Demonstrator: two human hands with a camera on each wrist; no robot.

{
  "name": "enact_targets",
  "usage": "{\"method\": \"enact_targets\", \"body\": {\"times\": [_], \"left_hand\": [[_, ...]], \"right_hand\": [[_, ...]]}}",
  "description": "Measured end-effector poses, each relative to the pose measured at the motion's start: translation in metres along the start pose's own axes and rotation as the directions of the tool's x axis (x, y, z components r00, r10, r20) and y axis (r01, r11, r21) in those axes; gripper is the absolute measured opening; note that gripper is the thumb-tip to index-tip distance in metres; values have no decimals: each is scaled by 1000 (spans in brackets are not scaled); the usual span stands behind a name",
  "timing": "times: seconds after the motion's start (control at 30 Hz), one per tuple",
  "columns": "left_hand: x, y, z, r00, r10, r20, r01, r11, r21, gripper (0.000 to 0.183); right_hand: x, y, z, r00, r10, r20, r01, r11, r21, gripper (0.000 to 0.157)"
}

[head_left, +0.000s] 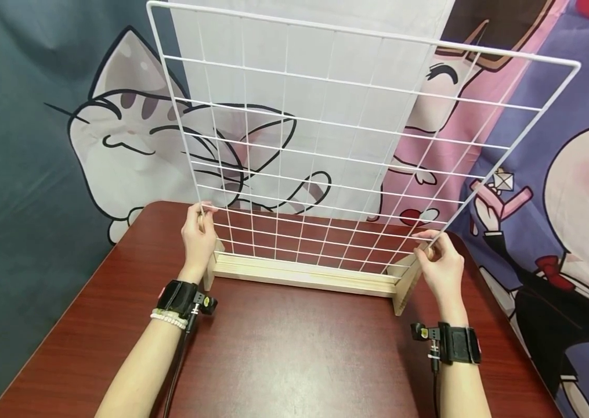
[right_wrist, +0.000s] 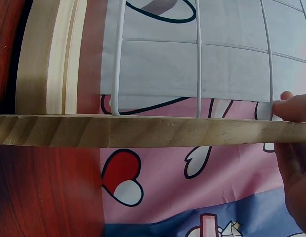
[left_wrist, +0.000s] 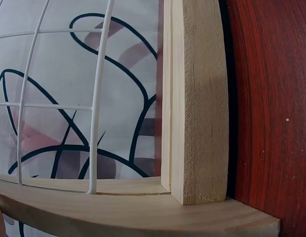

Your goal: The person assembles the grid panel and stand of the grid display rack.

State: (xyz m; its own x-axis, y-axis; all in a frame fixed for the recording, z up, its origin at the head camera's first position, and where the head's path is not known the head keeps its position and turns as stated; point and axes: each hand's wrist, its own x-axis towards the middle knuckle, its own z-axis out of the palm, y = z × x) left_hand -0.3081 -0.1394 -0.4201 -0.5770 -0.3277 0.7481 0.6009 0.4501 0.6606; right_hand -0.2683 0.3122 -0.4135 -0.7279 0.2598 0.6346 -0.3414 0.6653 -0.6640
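Note:
A white wire grid panel (head_left: 336, 27) stands tilted over a light wooden base rail (head_left: 304, 274). At the left, my left hand (head_left: 200, 235) pinches the panel's side wire near the top of the left wooden end piece (head_left: 209, 276). Only a sliver of that hand shows in the left wrist view. On the other side my right hand (head_left: 441, 267) grips the panel's edge together with the right wooden end piece (right_wrist: 157, 132), thumb on the wire side, fingers beyond the wood. The panel's lower wires sit inside both end pieces.
A dark red-brown table (head_left: 294, 348) carries the wooden frame near its far edge. Behind it hang a white cloth with cartoon cats (head_left: 132, 168) and a pink and purple cartoon cloth (head_left: 586, 174). Both wrists wear black straps with small cameras.

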Motion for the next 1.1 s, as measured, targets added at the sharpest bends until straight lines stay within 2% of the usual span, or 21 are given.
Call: {"method": "enact_targets", "body": {"times": [0.17,0.4,0.67,0.87,1.1], "left_hand": [[-2,-1,-2,1000,-6,11,6,1000,5,36],[-2,-1,-2,1000,-17,19,17,1000,13,33],[-4,-2,-3,996,-77,45,78,997,-5,31],[-1,-1,-2,995,-86,52,86,996,6,31],[-2,-31,3,996,-83,43,82,996,20,32]], "right_hand": [[-1,0,0,1000,7,8,-7,1000,7,34],[-3,-4,1,1000,27,-7,-27,999,19,34],[-4,-35,-2,1000,20,-23,-19,999,45,26],[-1,-15,3,999,26,-47,-25,999,31,29],[-1,-2,4,999,32,-40,-31,999,22,33]]}}
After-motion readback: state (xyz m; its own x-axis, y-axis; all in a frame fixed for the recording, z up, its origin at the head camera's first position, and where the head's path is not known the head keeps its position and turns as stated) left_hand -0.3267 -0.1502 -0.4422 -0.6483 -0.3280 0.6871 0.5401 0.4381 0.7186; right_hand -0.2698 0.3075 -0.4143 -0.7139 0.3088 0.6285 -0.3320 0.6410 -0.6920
